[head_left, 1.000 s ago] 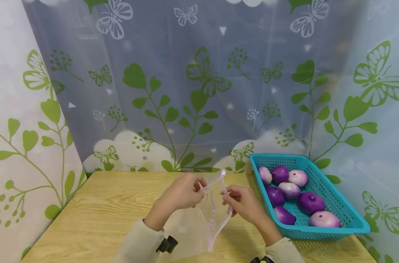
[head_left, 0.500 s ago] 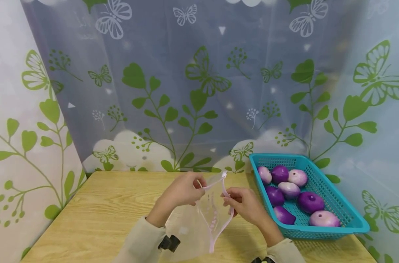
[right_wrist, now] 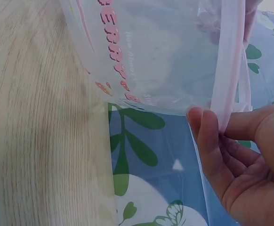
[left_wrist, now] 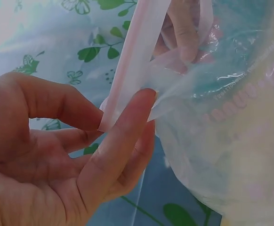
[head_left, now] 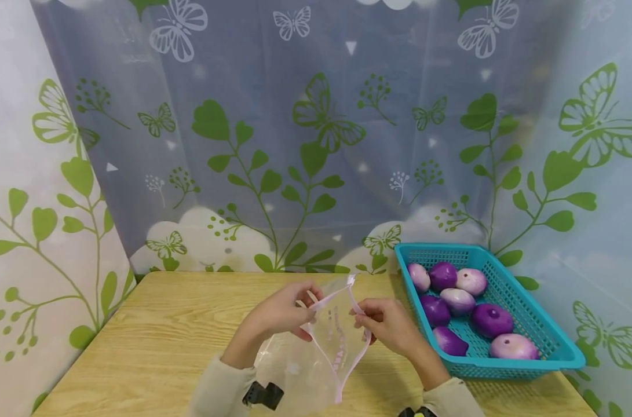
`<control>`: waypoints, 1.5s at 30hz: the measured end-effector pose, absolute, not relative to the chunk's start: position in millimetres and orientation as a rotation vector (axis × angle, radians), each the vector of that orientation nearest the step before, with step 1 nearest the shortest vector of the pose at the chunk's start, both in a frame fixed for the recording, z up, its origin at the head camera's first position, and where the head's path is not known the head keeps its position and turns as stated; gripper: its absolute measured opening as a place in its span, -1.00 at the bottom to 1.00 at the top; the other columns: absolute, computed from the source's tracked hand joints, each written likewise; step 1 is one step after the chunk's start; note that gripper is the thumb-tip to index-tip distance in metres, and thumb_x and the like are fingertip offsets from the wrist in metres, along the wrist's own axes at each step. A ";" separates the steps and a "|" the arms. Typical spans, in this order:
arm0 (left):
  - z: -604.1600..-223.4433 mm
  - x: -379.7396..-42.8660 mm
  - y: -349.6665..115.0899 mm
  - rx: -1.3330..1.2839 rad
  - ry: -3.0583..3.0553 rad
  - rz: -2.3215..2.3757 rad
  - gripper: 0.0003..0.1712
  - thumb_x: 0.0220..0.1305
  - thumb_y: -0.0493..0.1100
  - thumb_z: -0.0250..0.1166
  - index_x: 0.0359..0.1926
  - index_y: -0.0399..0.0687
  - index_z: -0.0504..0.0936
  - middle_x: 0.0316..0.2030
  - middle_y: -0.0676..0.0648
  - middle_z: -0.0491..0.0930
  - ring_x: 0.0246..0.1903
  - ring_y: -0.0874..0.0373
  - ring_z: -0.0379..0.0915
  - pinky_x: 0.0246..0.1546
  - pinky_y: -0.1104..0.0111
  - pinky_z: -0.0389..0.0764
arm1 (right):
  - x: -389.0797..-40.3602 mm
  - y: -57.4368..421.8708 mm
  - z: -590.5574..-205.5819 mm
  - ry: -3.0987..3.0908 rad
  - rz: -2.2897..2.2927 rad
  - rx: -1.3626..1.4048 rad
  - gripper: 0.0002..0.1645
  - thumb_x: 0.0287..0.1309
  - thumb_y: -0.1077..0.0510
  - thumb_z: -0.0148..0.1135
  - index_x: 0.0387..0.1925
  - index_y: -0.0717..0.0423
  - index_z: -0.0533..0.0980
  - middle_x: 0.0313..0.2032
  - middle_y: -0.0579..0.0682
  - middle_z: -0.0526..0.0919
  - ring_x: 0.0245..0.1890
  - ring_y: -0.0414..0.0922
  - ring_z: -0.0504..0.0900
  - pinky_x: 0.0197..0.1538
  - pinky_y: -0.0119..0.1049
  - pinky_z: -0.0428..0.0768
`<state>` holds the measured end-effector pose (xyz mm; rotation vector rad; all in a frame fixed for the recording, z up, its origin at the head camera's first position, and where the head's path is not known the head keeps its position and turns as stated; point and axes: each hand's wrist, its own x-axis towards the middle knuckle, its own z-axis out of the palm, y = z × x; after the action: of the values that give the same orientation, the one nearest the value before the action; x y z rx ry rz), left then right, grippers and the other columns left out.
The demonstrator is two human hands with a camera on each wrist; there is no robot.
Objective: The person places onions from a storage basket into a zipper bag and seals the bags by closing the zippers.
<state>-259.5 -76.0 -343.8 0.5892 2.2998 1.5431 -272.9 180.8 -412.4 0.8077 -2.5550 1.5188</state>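
A clear plastic zip bag (head_left: 295,370) with pink edging and printed letters is stretched between my hands above the table. Its mouth gapes in a diamond shape, with a white zip slider (head_left: 351,280) at the far corner. My left hand (head_left: 280,313) pinches the left rim; in the left wrist view the thumb and fingers meet on the pink strip (left_wrist: 124,70). The right rim is pinched by my right hand (head_left: 390,325), which grips the strip's end from below in the right wrist view. Red lettering (right_wrist: 112,52) shows on the bag's side there.
On the right of the wooden table (head_left: 154,347) stands a blue plastic basket (head_left: 550,330), holding several purple and pale pink onions (head_left: 493,321). A patterned curtain (head_left: 253,87) hangs behind the table and at both sides.
My left hand has moved slightly down and left and shifted its fingers on the rim. The bag's mouth has spread wider. My right hand has barely moved.
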 end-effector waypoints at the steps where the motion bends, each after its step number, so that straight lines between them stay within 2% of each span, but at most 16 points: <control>1: -344.8 -259.4 -76.1 0.588 2.291 1.549 -0.72 0.32 -0.46 0.12 0.03 -0.28 0.51 -0.20 -0.27 0.50 -0.25 0.03 0.51 -0.38 0.20 0.86 | -272.9 180.7 -412.7 -2.555 1.520 0.814 -0.85 0.36 0.36 0.24 -0.13 0.39 0.66 -0.41 0.23 0.74 -0.65 -0.34 0.58 -0.56 -0.38 0.73; 10: -350.7 -260.9 -77.8 0.618 2.265 1.559 -0.80 0.46 -0.37 0.13 0.03 -0.24 0.56 -0.21 -0.21 0.51 -0.35 0.09 0.58 -0.38 0.18 0.86 | -271.8 179.4 -411.7 -2.547 1.527 0.835 -0.84 0.36 0.38 0.23 -0.13 0.42 0.66 -0.40 0.25 0.74 -0.64 -0.35 0.57 -0.57 -0.37 0.73; 15: -354.3 -262.4 -76.4 0.624 2.239 1.587 -0.79 0.48 -0.35 0.13 0.06 -0.25 0.55 -0.20 -0.19 0.51 -0.27 0.08 0.53 -0.34 0.15 0.87 | -272.5 179.6 -412.0 -2.554 1.525 0.821 -0.84 0.35 0.38 0.24 -0.13 0.41 0.66 -0.40 0.24 0.74 -0.64 -0.31 0.58 -0.56 -0.38 0.72; 22: -360.1 -263.4 -79.8 0.616 2.199 1.645 -0.78 0.47 -0.36 0.12 0.07 -0.25 0.53 -0.11 -0.29 0.51 -0.21 0.06 0.50 -0.35 0.20 0.87 | -272.3 179.7 -412.1 -2.546 1.531 0.812 -0.86 0.35 0.37 0.24 -0.14 0.39 0.66 -0.41 0.23 0.74 -0.64 -0.31 0.57 -0.57 -0.34 0.73; 26: -360.9 -262.7 -82.2 0.594 2.194 1.669 -0.77 0.46 -0.37 0.12 0.08 -0.24 0.51 -0.09 -0.27 0.52 -0.21 0.06 0.52 -0.34 0.19 0.87 | -272.5 181.1 -412.0 -2.562 1.531 0.786 -0.84 0.35 0.35 0.26 -0.11 0.37 0.65 -0.39 0.23 0.75 -0.62 -0.32 0.60 -0.54 -0.35 0.74; 29: -361.0 -261.3 -83.2 0.583 2.192 1.685 -0.78 0.46 -0.37 0.12 0.07 -0.24 0.51 -0.11 -0.24 0.51 -0.20 0.06 0.52 -0.34 0.18 0.87 | -273.3 181.8 -412.4 -2.577 1.539 0.771 -0.80 0.32 0.33 0.30 -0.06 0.35 0.64 -0.37 0.23 0.75 -0.58 -0.31 0.64 -0.51 -0.37 0.75; 35: -362.2 -257.7 -85.8 0.558 2.188 1.720 -0.79 0.47 -0.38 0.09 0.07 -0.26 0.48 -0.07 -0.31 0.47 -0.18 0.04 0.51 -0.32 0.16 0.88 | -273.6 181.3 -412.4 -2.585 1.572 0.753 -0.73 0.29 0.33 0.34 0.00 0.37 0.60 -0.36 0.25 0.75 -0.56 -0.29 0.67 -0.49 -0.32 0.79; 45: -359.7 -252.3 -92.3 0.550 2.218 1.759 -0.87 0.47 -0.40 0.09 -0.02 -0.28 0.45 -0.15 -0.20 0.44 -0.19 0.02 0.50 -0.31 0.19 0.87 | -273.9 185.3 -411.4 -2.600 1.611 0.745 -0.75 0.30 0.34 0.32 -0.04 0.43 0.59 -0.34 0.28 0.72 -0.55 -0.28 0.65 -0.48 -0.40 0.76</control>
<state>-252.3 -92.3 -359.7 0.5497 2.2179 1.7586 -273.9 185.3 -411.4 0.7448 -2.6004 1.6110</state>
